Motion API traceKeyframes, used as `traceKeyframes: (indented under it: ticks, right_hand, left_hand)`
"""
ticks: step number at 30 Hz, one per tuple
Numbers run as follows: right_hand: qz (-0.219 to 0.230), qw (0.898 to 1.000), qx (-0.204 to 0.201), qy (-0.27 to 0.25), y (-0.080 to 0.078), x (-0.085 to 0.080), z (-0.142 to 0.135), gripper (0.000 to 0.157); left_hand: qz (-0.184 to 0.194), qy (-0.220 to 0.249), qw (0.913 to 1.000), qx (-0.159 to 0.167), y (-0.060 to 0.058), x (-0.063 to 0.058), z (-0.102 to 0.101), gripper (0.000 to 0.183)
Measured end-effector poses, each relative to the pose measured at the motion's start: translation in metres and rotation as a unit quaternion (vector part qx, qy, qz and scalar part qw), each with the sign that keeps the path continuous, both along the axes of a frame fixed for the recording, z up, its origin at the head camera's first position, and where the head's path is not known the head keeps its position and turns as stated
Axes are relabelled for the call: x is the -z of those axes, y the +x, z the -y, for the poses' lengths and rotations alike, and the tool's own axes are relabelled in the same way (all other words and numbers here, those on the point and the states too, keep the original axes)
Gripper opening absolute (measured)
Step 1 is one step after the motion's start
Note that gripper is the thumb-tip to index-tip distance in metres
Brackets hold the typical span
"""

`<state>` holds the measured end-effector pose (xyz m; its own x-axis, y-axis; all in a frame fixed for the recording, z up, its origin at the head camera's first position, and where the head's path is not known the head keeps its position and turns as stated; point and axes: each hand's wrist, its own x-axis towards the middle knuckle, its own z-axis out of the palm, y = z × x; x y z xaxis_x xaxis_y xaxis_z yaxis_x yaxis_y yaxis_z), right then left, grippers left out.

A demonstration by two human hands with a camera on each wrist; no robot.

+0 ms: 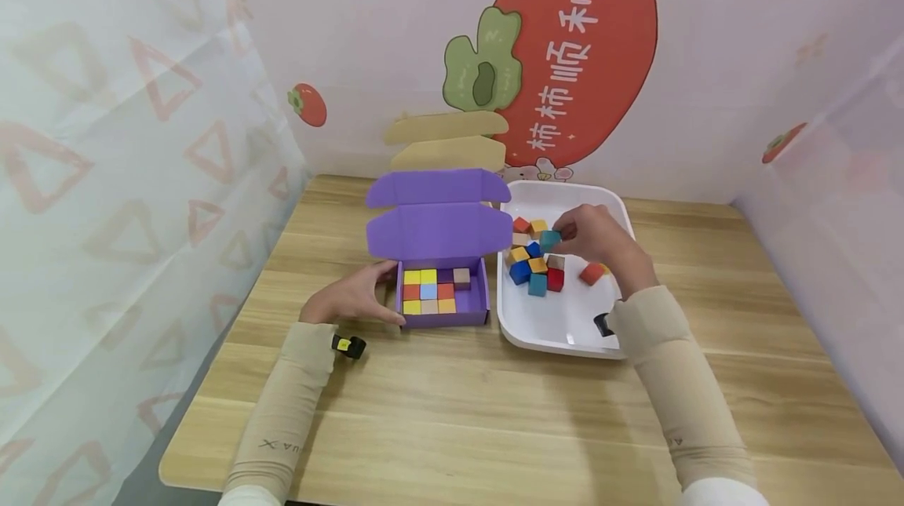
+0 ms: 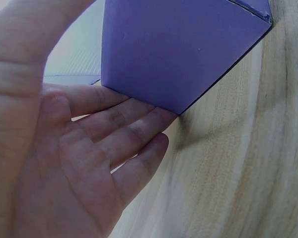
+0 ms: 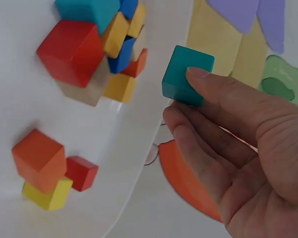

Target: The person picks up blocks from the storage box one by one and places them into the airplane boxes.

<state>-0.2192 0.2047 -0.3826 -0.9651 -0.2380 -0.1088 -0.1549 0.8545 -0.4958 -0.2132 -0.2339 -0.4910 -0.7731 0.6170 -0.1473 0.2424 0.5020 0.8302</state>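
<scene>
A purple cardboard box (image 1: 445, 320) stands on the table with its lid raised. Inside are rows of coloured cubes, among them a light blue cube (image 1: 428, 292) and a plain wooden cube (image 1: 461, 278). My left hand (image 1: 356, 294) spans the box's left side, thumb at the front corner and fingers at the back; the left wrist view shows the fingers (image 2: 134, 126) against the box's edge. My right hand (image 1: 596, 239) pinches a teal cube (image 3: 186, 74) between thumb and fingers, above the white tray (image 1: 551, 345). Beneath it, several loose cubes lie clustered in the tray.
An orange cube (image 1: 592, 274) lies apart at the tray's right, with a red cube (image 3: 82, 172) and a yellow cube (image 3: 49, 195) beside it. The tray stands just right of the box. Behind both rises a printed wall (image 1: 367, 35); the wooden table (image 1: 452, 412) extends in front.
</scene>
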Motion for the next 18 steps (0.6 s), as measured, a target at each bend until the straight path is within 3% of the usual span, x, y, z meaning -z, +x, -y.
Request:
traceKeyframes:
  ticks: [10, 18]
  right_hand:
    - [-0.003, 0.998, -0.062, -0.016, 0.026, -0.02, 0.055, 0.037]
    - [-0.013, 0.994, -0.105, -0.024, 0.036, -0.01, 0.097, 0.029]
  left_hand:
    - [0.0, 0.002, 1.0, -0.001, 0.0, 0.001, 0.0, 0.124]
    - [0.01, 0.012, 0.9999, 0.001, 0.001, -0.001, 0.0, 0.122]
